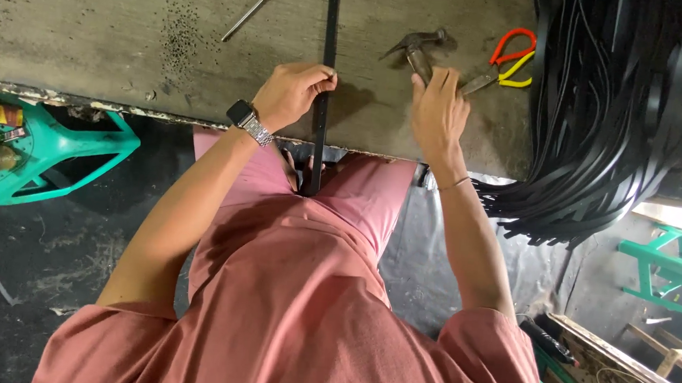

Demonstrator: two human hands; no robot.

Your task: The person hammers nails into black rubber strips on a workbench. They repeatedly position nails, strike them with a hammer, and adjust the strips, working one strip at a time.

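A long black strap runs from the top of the grey workbench down over its front edge into my lap. My left hand, with a metal wristwatch, pinches the strap against the bench near the edge. My right hand grips the handle of a claw hammer, whose head lies on the bench just beyond my fingers.
Orange-and-yellow handled pliers lie right of the hammer. A metal rod rests at upper left. A thick bundle of black straps hangs at right. A teal plastic stool stands left; green furniture at right.
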